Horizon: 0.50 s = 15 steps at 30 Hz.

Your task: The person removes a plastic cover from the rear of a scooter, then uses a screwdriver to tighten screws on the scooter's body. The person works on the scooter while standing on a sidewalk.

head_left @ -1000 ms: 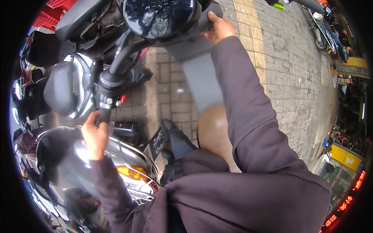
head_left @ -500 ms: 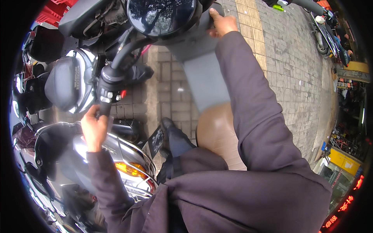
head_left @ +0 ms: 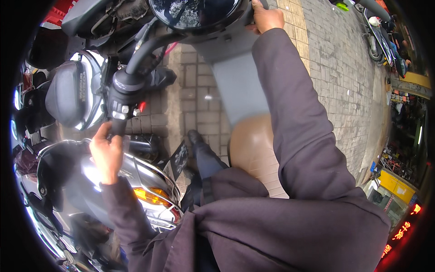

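Handlebar (head_left: 146, 55), seen from above: it curves across the upper left, to the left of the grey footboard (head_left: 238, 81) and brown seat (head_left: 251, 140). We clamp our left hand (head_left: 107, 152) around its black grip (head_left: 119, 127), beside the switch cluster (head_left: 122, 109); our right hand (head_left: 268, 19) curls over a dark part (head_left: 264, 4) just right of the round, reflective disc (head_left: 195, 11), its underside hidden.

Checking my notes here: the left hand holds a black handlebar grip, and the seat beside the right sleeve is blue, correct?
One slip: the head view shows the seat beside the right sleeve is brown, not blue. The left hand does hold a black handlebar grip.
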Available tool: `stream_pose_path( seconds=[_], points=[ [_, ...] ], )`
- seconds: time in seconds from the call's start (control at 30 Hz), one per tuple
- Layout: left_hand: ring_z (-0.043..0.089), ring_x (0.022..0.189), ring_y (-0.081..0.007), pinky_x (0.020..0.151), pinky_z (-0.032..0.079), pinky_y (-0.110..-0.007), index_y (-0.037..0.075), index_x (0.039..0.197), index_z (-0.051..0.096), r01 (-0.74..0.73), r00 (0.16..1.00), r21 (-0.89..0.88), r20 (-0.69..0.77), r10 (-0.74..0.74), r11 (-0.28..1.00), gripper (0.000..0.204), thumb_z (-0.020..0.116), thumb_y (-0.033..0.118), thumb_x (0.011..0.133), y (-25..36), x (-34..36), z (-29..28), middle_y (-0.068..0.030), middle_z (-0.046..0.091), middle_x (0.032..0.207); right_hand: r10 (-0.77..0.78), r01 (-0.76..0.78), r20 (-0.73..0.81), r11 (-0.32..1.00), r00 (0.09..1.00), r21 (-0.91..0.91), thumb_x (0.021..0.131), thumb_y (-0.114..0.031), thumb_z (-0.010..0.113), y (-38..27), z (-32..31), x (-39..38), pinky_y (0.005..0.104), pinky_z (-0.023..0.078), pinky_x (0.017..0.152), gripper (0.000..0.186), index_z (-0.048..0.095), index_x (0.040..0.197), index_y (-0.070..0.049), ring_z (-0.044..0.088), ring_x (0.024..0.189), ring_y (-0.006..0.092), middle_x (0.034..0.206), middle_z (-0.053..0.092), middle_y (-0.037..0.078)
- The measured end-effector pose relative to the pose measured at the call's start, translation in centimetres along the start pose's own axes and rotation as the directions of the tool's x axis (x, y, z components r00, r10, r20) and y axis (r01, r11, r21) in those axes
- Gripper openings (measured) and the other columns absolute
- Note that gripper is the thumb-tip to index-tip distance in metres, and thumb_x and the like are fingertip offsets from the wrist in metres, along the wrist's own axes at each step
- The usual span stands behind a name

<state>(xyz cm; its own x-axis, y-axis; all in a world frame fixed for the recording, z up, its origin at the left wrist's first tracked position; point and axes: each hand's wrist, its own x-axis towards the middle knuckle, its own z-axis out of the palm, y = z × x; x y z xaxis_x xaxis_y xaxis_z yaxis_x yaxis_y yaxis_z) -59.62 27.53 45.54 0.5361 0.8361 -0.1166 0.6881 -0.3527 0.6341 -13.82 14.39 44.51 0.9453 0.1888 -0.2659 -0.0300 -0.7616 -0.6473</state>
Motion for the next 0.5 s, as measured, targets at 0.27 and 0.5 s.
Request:
stream_pose_path(
  seconds=[0.27,0.5],
  points=[
    [0.068,0.069,-0.0234,0.073,0.052,-0.036,0.001,0.103,0.071,0.046,0.999,0.081,-0.011,-0.045,0.996,0.031,0.06,0.008,0.075,1.5,-0.3,-0.4,-0.0193,0.07,0.076,-0.022,0.015,0.011,0.913,1.0,0.407,0.091,-0.038,0.071,0.5,-0.5,-1.2,0.0345,0.057,0.05,0.058,0.063,0.099,0.018,0.068,0.055,0.0276,0.09,0.069,0.024],
    [0.07,0.072,-0.0263,0.075,0.052,-0.038,0.0,0.102,0.072,0.008,1.0,0.141,-0.026,-0.004,0.99,0.031,0.061,0.01,0.076,1.1,0.1,-0.3,-0.0198,0.07,0.076,-0.204,0.057,0.167,0.78,0.965,0.624,0.093,-0.029,0.071,3.4,-0.8,-0.2,0.0349,0.06,0.057,0.07,0.041,0.131,0.022,0.07,0.071,0.0307,0.112,0.062,0.027]
  ],
)
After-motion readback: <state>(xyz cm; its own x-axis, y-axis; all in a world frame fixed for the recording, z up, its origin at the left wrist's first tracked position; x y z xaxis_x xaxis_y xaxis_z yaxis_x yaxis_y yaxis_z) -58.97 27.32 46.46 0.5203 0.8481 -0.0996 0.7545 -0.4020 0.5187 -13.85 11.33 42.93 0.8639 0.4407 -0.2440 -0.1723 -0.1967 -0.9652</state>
